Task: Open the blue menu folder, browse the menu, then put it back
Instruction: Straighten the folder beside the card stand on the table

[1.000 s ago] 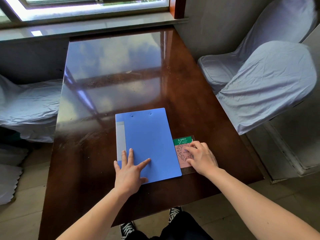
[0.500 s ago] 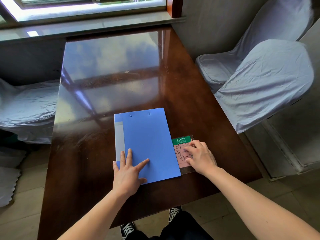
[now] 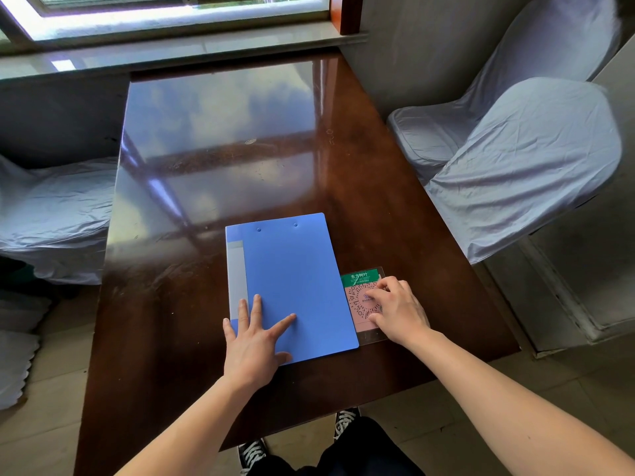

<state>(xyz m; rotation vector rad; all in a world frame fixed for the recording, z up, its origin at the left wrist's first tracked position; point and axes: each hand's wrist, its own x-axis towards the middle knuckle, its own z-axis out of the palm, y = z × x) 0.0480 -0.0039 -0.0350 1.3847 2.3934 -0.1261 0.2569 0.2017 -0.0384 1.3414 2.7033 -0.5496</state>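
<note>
**Closed folder pinned flat, QR card under the other hand**

Nearest the viewer, the left hand (image 3: 256, 341) lies spread, palm down, on the lower left corner of the blue menu folder (image 3: 292, 286), which rests closed and flat on the glossy brown surface (image 3: 206, 159), close to its near edge. The right hand (image 3: 395, 312) lies just beside the folder's right edge, fingers curled loosely onto a clear-sleeved card (image 3: 360, 300), pinching nothing that I can see.

Risks, as I judge them: the polished top looks slick, so lifting the cover from the right edge could slide the folder unless the left hand holds firm; that same palm sits on the cover and could block it from opening. The card, touching the folder's edge, may get swept away or caught underneath.

The card's green header reads "东方树叶" above a round scan code on pink. The folder's grey spine label looks blank.
</note>
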